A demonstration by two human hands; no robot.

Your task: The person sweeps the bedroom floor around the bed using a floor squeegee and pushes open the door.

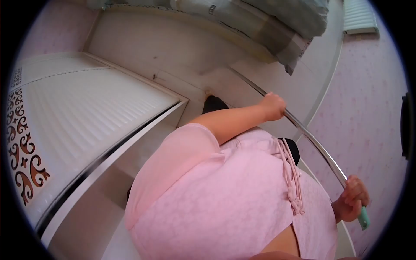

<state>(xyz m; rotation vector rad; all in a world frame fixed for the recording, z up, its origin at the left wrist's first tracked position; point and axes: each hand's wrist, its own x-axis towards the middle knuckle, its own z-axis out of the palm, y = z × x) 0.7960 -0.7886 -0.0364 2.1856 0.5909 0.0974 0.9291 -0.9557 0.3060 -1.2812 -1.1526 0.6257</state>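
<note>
A long silver pole [310, 136] with a green end slants from the floor beside the bed down to the lower right. My left hand [273, 106] is closed round its middle part. Near the green end [364, 218], my right hand [353, 197] is wrapped round the same pole. The pole's far end lies low by the bed's edge, where it is blurred and cannot be made out. Between the arms is the pink top [216, 190] that I wear, with its hanging cords [290, 177].
A bed with grey and brown bedding [260, 26] stands at the top. To the left is a white cabinet [99, 95] with cut-out scrollwork and an open compartment. A pink patterned wall [359, 108] runs along the right, with a white radiator [360, 17] at the top.
</note>
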